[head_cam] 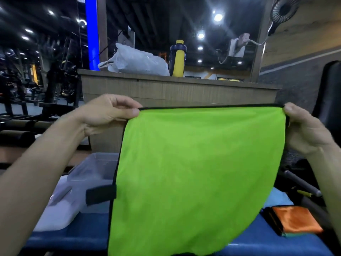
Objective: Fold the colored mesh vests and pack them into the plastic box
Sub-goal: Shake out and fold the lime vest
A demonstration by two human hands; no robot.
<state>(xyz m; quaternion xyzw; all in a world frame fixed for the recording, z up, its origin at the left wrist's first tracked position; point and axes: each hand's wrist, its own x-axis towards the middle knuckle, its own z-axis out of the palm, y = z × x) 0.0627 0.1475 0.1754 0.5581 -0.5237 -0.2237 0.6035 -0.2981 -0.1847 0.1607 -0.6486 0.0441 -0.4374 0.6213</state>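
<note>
In the head view we see the green vest [199, 163] hanging above the blue counter [258, 244], its black-trimmed top edge stretched between our left hand [107, 115] and right hand [306, 130], each pinching a corner; the plastic box [92, 174] sits lower left.

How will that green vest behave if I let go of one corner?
Probably floppy: the green mesh vest hangs limp below the corners pinched by the left hand and right hand. Likely light, since fingertip pinches hold it. Released, it would likely swing and crumple.
</note>
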